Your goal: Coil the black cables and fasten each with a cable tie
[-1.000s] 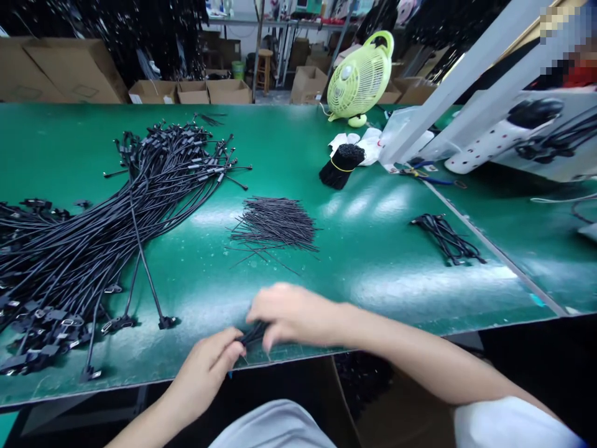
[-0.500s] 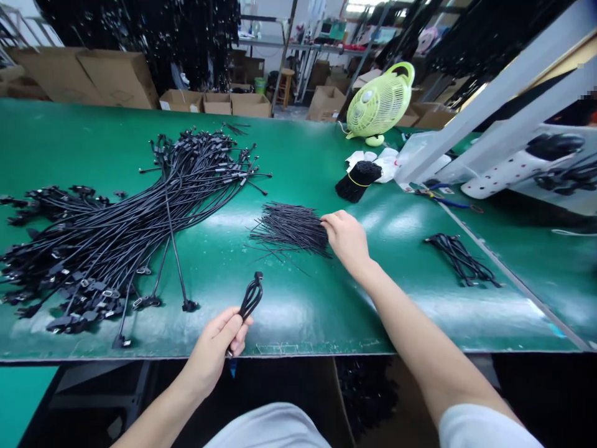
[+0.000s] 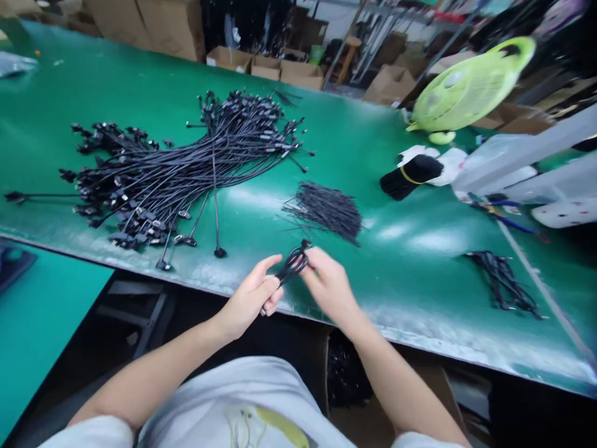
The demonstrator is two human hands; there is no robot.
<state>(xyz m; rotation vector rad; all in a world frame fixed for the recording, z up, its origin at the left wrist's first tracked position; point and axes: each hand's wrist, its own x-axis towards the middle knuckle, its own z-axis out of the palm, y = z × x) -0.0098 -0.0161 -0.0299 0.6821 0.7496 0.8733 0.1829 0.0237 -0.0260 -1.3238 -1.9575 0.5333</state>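
Both hands have come together: the right hand, out at the short wires a moment ago, now meets the left hand at a looped black cable, held in the air just above the near edge of the green table. The head view has also swung left, so the table runs at a slant across the frame. The left hand is closed around the lower part of the loop, with a thin end poking out below it. The right hand's fingers pinch the upper part. The loop's long axis runs diagonally between the hands, from lower left to upper right, and the right hand is nearer the small connector at its top. Just beyond the hands, not touching them, lie the short wires. To the left spreads a big heap of connector cables. Farther right are a small cable bunch, a yellow-banded bundle, blue-handled pliers and a green fan.
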